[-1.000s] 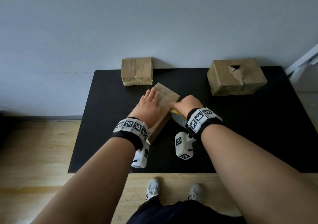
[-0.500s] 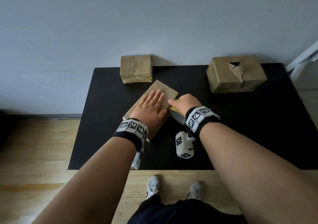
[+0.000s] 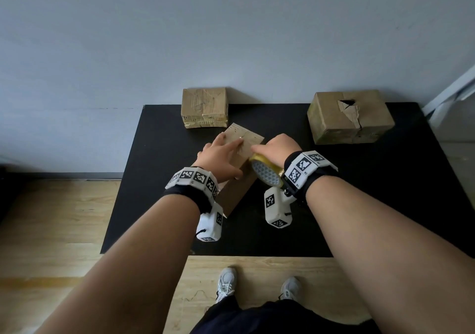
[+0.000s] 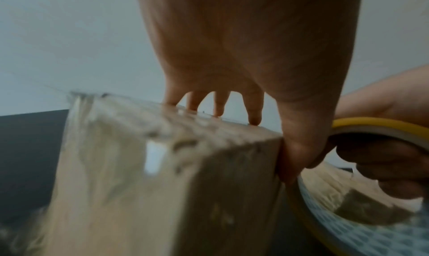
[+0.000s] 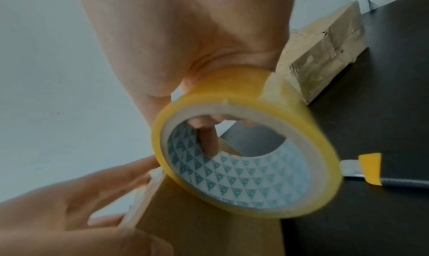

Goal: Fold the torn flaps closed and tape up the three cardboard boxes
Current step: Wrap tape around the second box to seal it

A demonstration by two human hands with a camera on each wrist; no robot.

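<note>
A brown cardboard box (image 3: pixel 237 192) lies slanted at the middle of the black table (image 3: pixel 359 192). My left hand (image 3: pixel 227 148) presses flat on its top, fingers straight, with the thumb down the box's near side (image 4: pixel 290 159). My right hand (image 3: pixel 272 146) grips a yellow tape roll (image 3: pixel 266 173) against the box's right edge, a finger hooked through the core (image 5: pixel 209 140). A taped box (image 3: pixel 204 107) stands at the back left. A bigger box (image 3: pixel 349 123) at the back right has a torn flap and a hole (image 3: pixel 347 102) in its top.
A grey wall rises right behind the table. On the table to the right lies a thin grey object with a yellow tab (image 5: pixel 370 168). Wooden floor and my shoes (image 3: pixel 226 282) are below the table's front edge. A white frame (image 3: pixel 452 89) leans at the far right.
My left hand has slid across the box top, and its fingers now point toward the right hand. The tape roll has come up beside the box edge and shows more.
</note>
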